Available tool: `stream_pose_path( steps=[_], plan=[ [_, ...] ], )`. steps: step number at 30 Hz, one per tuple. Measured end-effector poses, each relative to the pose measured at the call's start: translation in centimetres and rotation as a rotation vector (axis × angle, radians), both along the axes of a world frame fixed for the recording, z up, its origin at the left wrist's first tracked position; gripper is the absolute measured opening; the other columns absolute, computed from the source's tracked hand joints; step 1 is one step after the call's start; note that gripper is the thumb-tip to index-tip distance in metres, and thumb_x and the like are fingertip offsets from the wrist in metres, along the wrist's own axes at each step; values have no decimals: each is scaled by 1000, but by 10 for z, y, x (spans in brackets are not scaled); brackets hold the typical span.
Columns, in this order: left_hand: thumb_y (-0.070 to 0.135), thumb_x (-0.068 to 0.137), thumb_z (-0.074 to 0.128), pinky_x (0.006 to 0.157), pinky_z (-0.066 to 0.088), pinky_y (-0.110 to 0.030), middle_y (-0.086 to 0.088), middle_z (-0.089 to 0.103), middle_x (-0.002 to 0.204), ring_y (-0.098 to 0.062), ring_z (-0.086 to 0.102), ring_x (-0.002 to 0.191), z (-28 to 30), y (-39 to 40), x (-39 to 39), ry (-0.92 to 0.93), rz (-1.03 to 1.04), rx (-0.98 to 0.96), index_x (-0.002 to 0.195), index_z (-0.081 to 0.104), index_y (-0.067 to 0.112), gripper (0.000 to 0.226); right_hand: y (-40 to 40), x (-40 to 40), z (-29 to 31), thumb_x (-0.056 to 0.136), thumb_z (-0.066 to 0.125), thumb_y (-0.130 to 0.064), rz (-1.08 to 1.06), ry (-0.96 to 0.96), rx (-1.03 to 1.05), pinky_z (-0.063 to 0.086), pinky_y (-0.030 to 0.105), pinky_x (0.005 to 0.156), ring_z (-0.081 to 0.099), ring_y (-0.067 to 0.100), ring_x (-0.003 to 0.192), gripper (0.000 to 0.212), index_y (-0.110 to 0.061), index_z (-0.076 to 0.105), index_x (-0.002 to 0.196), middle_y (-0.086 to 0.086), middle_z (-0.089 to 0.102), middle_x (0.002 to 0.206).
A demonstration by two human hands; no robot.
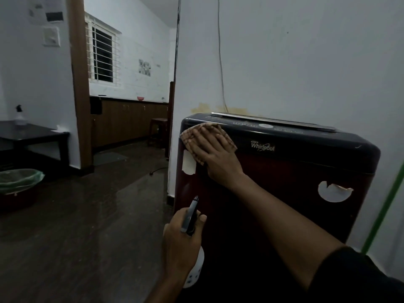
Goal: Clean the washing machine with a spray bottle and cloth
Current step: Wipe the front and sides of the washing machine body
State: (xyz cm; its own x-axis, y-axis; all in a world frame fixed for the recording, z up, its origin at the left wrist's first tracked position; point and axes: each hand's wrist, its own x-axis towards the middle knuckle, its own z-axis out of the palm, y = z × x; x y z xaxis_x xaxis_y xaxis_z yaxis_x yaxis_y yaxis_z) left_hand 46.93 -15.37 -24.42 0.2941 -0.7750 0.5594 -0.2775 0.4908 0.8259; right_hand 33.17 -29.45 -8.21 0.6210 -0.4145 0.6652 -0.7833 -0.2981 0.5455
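Observation:
A dark red top-loading washing machine [295,176] with a black control panel stands against the wall at right. My right hand [213,153] lies flat with straight fingers on a checked beige cloth [192,134], pressing it against the machine's upper left front corner. Lower down, my left hand [181,239] grips a white spray bottle [195,270] by its neck, its black trigger head [192,214] pointing up beside the machine's left edge.
Torn white sticker patches [333,192] mark the machine's front. A green pole [382,213] leans at right. At left stand a dark table [37,134] with a second spray bottle [19,115] and a lined bin [18,182]. A doorway opens onto a kitchen.

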Motion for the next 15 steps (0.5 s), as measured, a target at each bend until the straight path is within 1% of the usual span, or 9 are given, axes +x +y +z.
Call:
stream_pose_path(
  steps=[1,3,4,6,7,9,11,13,15],
  plan=[
    [53,96,66,74,56,-45,11,70,82,-16,68,80,2,1,2,-2,7,7,96,71,34,20,-3,6,-1,89,50,-14,6,26,21,6,49,132,1,28,163,83,-26,22,166,4,9,176],
    [58,94,64,70,51,-35,12,68,80,-11,67,79,4,3,13,-12,39,20,94,69,34,24,-9,20,-9,89,53,-16,18,30,39,5,47,132,1,27,163,83,-25,22,166,4,8,176],
    [61,93,61,66,47,-28,13,66,76,-8,65,74,4,3,17,-13,61,25,92,68,33,29,-11,25,-13,89,55,-17,22,30,46,5,47,132,1,26,163,84,-26,21,166,4,8,176],
    [61,93,61,56,39,-17,13,61,67,-9,60,62,5,4,26,-13,94,35,88,66,31,31,-13,32,-20,91,55,-19,30,37,76,6,46,132,1,25,163,83,-26,21,166,2,7,176],
    [58,96,63,52,39,-18,10,60,66,-11,59,60,4,3,30,-17,103,37,87,66,30,29,-14,33,-23,91,54,-19,29,52,88,5,46,132,2,25,163,82,-27,21,166,1,8,176],
    [51,99,66,51,39,-19,5,58,63,-12,59,60,3,1,37,-30,130,48,88,67,28,26,-14,32,-29,93,46,-20,40,100,103,4,45,132,5,24,163,75,-29,25,165,1,11,175],
    [51,99,64,50,37,-19,5,55,61,-10,57,57,1,0,43,-21,149,63,88,67,28,26,-13,31,-39,96,41,-24,40,155,126,5,45,132,6,23,163,69,-30,28,164,0,14,175],
    [50,100,64,52,33,-20,5,54,61,-8,55,56,-3,-4,47,-4,164,99,87,65,30,24,-12,31,-52,98,40,-25,42,198,165,7,46,132,4,22,163,66,-31,28,164,0,15,175],
    [46,103,66,55,36,-27,5,55,64,-9,53,56,-11,-9,50,-10,172,125,88,65,30,22,-10,33,-71,101,37,-28,48,234,220,8,48,131,2,21,163,64,-31,27,164,-1,13,175]
  ],
)
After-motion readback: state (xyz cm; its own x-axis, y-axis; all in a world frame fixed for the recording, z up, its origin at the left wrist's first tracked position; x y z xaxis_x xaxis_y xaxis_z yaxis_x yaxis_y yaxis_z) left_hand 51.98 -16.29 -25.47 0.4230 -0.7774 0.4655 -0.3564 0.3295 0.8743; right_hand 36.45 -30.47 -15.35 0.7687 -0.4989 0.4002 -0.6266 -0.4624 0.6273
